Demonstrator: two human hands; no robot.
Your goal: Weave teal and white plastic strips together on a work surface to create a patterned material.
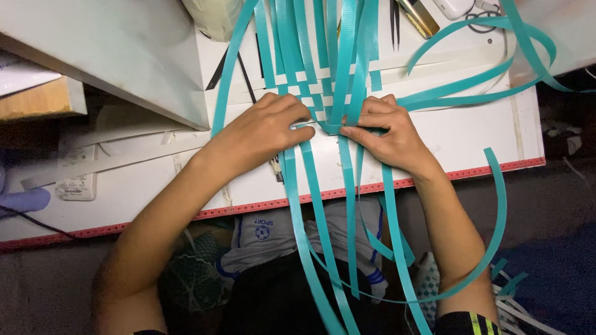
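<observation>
**Teal strap weave, mid-tuck**

While the left hand (268, 127) lies flat, fingers curled down on the woven patch (313, 87) on the white board (472, 133), the right hand (388, 130) pinches one teal strap (343, 56) at the crossing. These plastic straps look light, springy and slick, so I'd grip close to the crossing, not the floppy tails. White cross strips (403, 69) run through them. Loose teal ends (490, 93) curl off right, and tweezers (394, 25) plus scissors (481, 22) sit just past the weave.
</observation>
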